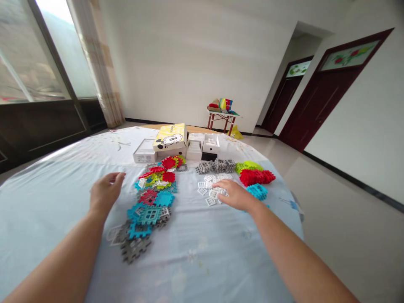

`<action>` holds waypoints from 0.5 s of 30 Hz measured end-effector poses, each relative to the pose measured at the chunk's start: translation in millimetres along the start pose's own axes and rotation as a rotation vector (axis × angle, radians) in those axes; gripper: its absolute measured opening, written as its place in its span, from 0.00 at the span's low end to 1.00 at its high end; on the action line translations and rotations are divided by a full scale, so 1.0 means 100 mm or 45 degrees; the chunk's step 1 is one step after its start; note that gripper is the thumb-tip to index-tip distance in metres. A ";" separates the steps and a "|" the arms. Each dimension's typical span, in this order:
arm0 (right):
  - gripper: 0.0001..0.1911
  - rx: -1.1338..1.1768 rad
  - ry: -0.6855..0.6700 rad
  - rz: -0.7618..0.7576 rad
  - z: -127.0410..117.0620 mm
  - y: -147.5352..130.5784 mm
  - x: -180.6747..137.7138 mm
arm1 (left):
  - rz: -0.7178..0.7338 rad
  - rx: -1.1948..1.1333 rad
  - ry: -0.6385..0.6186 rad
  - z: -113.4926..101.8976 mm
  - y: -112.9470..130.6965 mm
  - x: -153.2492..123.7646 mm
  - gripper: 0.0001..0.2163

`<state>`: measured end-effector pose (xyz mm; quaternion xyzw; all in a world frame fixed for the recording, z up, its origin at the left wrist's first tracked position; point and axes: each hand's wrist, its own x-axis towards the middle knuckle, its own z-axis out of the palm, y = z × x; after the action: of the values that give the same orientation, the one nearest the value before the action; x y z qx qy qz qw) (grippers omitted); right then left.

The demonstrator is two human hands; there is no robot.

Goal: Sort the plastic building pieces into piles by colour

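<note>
My left hand (106, 192) hovers over the cloth, left of a mixed heap of interlocking plastic tiles. Its fingers curl in toward the thumb, and nothing shows in them. That heap has red tiles (168, 162), blue tiles (164, 198), grey tiles (135, 250) and some small white window frames among them. My right hand (235, 194) reaches over a spread of white window frames (211, 201), its fingers and thumb apart around the frames' right side. Past it lie sorted piles: grey tiles (224, 165), green tiles (248, 166), red tiles (257, 177) and blue tiles (257, 191).
A yellow cartoon box (170, 138) stands at the back of the cloth-covered round table (202, 261). Beside it are white boxes (145, 150) and a small black item (208, 156). Farther off, a small table (223, 112) carries packages near the wall. Doors are at right.
</note>
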<state>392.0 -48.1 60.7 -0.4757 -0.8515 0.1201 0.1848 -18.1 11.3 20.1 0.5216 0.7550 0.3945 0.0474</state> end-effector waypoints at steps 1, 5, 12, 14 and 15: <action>0.19 0.059 0.027 -0.034 0.11 -0.09 0.10 | 0.008 -0.022 -0.022 0.01 -0.01 -0.01 0.20; 0.18 0.198 0.025 -0.195 0.56 -0.46 0.44 | 0.019 -0.131 -0.072 0.06 0.00 -0.07 0.18; 0.29 0.115 -0.051 -0.448 0.88 -1.10 0.58 | -0.045 -0.365 -0.008 0.17 0.07 -0.13 0.16; 0.30 0.048 -0.077 -0.545 0.95 -1.27 0.58 | -0.073 -0.433 0.019 0.18 0.04 -0.10 0.17; 0.31 0.009 -0.089 -0.594 0.99 -1.36 0.58 | -0.088 -0.465 0.037 0.18 0.02 -0.08 0.17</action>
<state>217.6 -71.7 34.7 -0.2611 -0.9438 0.0935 0.1797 -4.4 14.6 5.9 0.4722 0.6891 0.5306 0.1440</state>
